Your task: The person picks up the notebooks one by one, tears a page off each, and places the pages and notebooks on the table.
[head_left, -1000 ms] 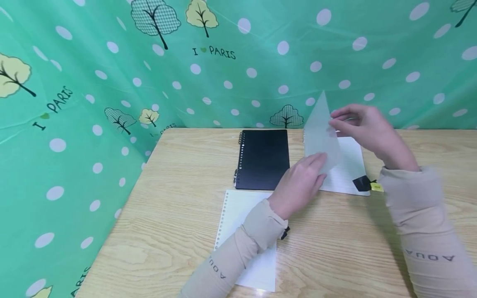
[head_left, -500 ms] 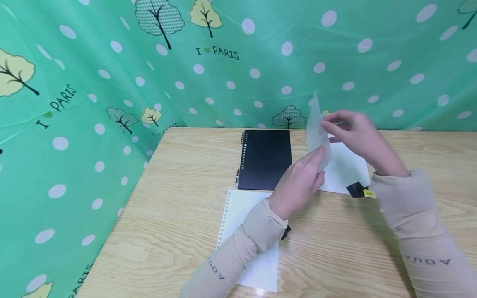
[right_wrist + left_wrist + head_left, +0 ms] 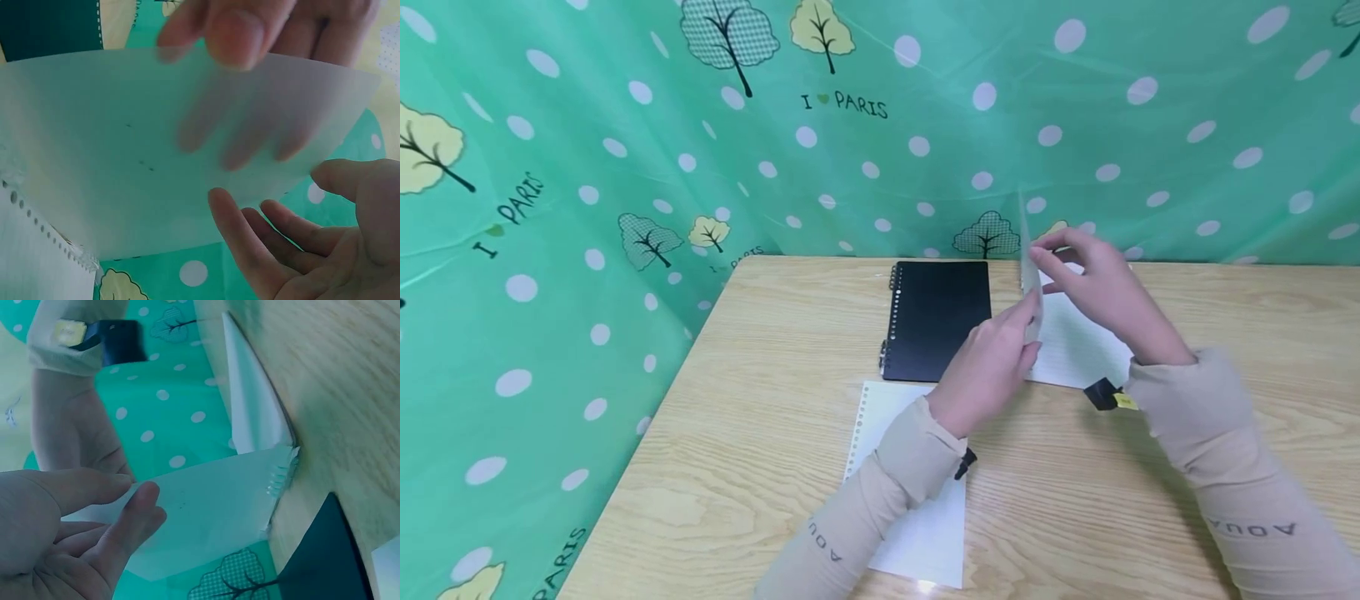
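Observation:
A translucent plastic cover stands nearly upright above a ring-bound notebook's white lined pages. It hinges along the notebook's left side, where clear rings show in the left wrist view. My left hand pinches the cover by its near edge; in the right wrist view the thumb is on one side, and the fingers show blurred through the plastic. My right hand is at the cover's right side. Its thumb and loosely bent fingertips touch or nearly touch the cover's edge and face.
Left of the notebook lies a black notebook cover with rings along its left side. A loose white punched sheet lies nearer, partly beneath my left forearm. Behind the wooden table hangs a green dotted curtain.
The translucent cover has swung left, from leaning to almost edge-on in the head view. My right hand has moved left with it, and my left hand keeps its pinch, shifting slightly left.

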`<state>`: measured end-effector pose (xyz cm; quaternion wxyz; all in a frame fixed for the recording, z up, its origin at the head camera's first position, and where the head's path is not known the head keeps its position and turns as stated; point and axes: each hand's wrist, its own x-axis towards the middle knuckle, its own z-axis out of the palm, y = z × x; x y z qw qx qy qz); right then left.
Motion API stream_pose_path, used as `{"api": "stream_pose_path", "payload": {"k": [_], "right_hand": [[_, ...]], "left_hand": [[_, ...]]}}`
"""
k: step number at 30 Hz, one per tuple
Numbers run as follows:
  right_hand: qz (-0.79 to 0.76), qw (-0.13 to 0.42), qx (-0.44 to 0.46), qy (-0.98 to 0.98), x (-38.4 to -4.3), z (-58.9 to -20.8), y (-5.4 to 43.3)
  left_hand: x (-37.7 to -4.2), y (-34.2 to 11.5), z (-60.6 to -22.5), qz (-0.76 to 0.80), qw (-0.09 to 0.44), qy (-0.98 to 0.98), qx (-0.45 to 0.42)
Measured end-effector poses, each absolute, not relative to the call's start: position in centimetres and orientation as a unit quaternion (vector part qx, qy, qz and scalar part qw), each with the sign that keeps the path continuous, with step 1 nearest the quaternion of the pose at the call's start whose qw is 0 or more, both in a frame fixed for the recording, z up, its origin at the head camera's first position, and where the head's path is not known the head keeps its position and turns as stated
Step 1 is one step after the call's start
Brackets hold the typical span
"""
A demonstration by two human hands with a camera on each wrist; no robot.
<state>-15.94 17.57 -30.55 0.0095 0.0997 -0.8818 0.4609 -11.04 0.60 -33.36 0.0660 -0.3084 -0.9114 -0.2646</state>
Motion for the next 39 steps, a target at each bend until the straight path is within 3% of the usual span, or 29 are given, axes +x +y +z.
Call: {"api": "stream_pose_path", "payload": {"k": [12, 23, 29, 39], "right_hand": [[0.451, 0.0, 0.126, -0.884, -15.7, -31.7, 16.4], [0.434, -0.026, 0.187, -0.881, -15.2, -32.7, 15.8], [0.418, -0.035, 0.228, -0.879, -14.8, -33.6, 15.4], [0.384, -0.075, 0.267, -0.88, -13.8, -33.8, 14.3]], "left_hand": [[-11.6, -0.4, -33.4, -0.394, -0.007, -0.882, -0.258], [-12.3, -2.5, -33.3, -0.474, -0.03, -0.846, -0.241], [-12.6, -3.6, -33.4, -0.57, -0.083, -0.793, -0.2], [-13.6, -5.2, -33.8, -0.619, -0.098, -0.764, -0.153]]}}
